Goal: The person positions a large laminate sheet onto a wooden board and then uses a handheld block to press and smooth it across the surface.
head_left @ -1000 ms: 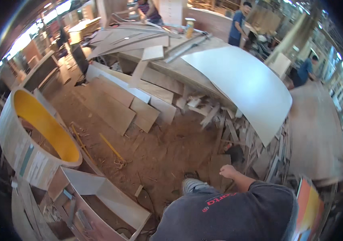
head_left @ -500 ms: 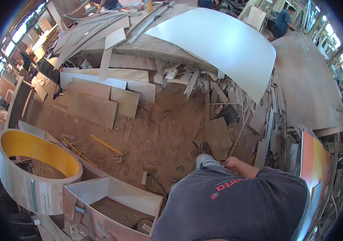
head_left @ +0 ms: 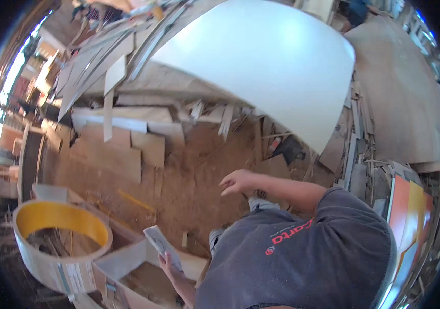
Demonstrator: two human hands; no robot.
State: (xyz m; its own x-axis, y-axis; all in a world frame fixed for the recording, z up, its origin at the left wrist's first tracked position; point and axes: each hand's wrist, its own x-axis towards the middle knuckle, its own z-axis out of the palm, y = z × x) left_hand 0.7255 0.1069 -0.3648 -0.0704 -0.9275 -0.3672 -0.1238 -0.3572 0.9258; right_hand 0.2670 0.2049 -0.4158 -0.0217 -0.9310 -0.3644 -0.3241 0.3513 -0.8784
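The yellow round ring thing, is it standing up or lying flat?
Lying flat. The ring rests on its edge band, opening upward, so its yellow inside wall and some scraps within show.

One head-worn fisheye view, steeply downward over the person's own torso onto the sawdust floor (head_left: 189, 175).

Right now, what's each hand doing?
Left hand: closed on a small grey flat piece.
Right hand: open, empty, held out above the sawdust floor.

torso hides left hand's (head_left: 167, 261) wrist.
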